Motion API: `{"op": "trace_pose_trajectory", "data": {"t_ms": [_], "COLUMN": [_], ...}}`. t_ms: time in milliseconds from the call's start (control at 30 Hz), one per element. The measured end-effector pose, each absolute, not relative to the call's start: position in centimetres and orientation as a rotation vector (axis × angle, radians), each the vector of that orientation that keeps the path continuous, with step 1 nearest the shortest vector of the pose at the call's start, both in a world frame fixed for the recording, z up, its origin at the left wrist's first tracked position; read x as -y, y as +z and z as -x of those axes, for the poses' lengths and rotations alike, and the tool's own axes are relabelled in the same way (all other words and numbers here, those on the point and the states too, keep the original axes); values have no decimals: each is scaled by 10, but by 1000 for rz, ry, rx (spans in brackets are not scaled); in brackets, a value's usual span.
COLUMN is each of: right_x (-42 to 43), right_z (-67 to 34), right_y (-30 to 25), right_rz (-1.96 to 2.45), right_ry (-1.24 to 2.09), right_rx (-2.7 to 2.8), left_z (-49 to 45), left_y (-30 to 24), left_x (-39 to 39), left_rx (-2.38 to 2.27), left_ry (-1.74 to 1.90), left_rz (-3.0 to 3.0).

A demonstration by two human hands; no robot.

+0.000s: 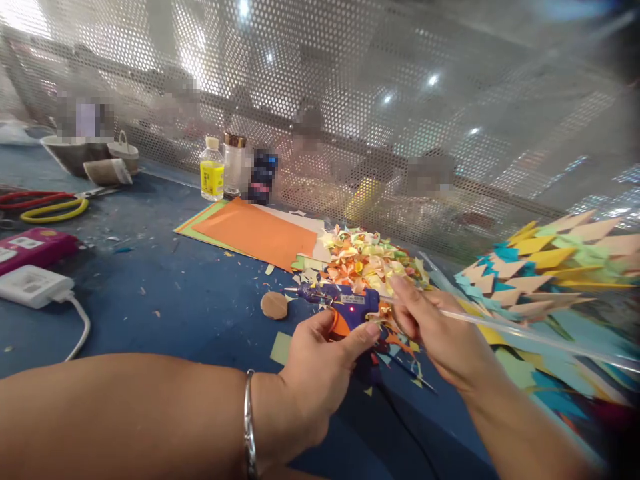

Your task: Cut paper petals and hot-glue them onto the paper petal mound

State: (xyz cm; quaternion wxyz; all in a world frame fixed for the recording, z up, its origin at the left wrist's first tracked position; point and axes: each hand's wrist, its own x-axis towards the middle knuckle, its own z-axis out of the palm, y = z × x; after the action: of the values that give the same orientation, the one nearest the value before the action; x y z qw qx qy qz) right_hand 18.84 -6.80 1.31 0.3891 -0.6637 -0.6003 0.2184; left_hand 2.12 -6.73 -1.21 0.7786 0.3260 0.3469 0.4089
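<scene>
Blue plastic glue gun [356,302] is hovering above worktop [195,300], left hand [316,373] is gripping its orange part [341,325], right hand [437,327] is pinching a translucent rod [520,332], crinkled paper pieces [367,257] are lying beyond.

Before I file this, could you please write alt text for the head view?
The left hand holds a blue glue gun; the right hand grips a clear stick at the gun's rear. Nearby on a blue table lie folded paper pieces, an orange sheet and a round brown disc.
</scene>
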Motion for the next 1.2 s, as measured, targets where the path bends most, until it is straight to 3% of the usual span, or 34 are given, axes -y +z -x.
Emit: {"op": "trace_pose_trajectory", "data": {"t_ms": [367,1200], "right_x": [73,69], "right_z": [-191,-187], "right_y": [18,19], "right_rz": [1595,1666], "right_ry": [698,676], "right_rx": [1475,1525], "left_z": [-23,-25], "left_y": [-13,-19], "left_x": [67,70], "left_rx": [-553,-585], "left_ry": [910,913], "left_rz": [-617,-596]}}
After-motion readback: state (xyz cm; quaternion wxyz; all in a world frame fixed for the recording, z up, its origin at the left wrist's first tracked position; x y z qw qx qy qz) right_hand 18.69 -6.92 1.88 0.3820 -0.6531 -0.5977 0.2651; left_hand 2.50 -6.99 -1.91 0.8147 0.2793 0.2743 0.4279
